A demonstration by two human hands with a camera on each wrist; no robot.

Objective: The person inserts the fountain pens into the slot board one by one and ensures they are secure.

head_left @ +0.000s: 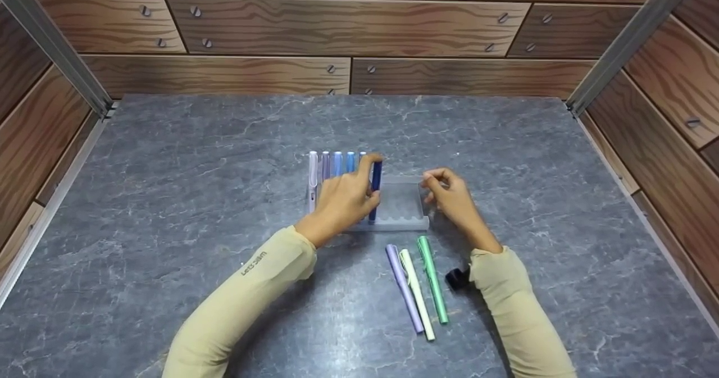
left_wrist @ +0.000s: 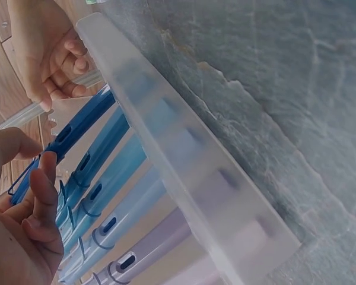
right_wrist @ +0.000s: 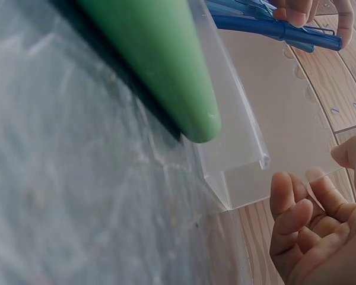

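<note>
My left hand (head_left: pixel 341 199) holds a dark blue pen (head_left: pixel 376 180) by its ends, index finger over the top and thumb at the side. The pen's lower end rests at the front ledge of a clear pen stand (head_left: pixel 400 198). In the left wrist view, several capped pens in blue and purple shades (left_wrist: pixel 101 228) lean side by side in the stand's slots, next to the dark blue pen (left_wrist: pixel 77 127). At the stand's back right corner, my right hand (head_left: pixel 454 199) has curled fingers, with thumb and index finger at the panel's edge, seemingly pinching it lightly.
In front of the stand lie three loose pens: a purple one (head_left: pixel 404 288), a pale green one (head_left: pixel 417 294) and a green one (head_left: pixel 432 279). A black object (head_left: pixel 458 278) sits by the right sleeve. Wood-patterned walls (head_left: pixel 348 27) border the grey marbled tabletop (head_left: pixel 196 159).
</note>
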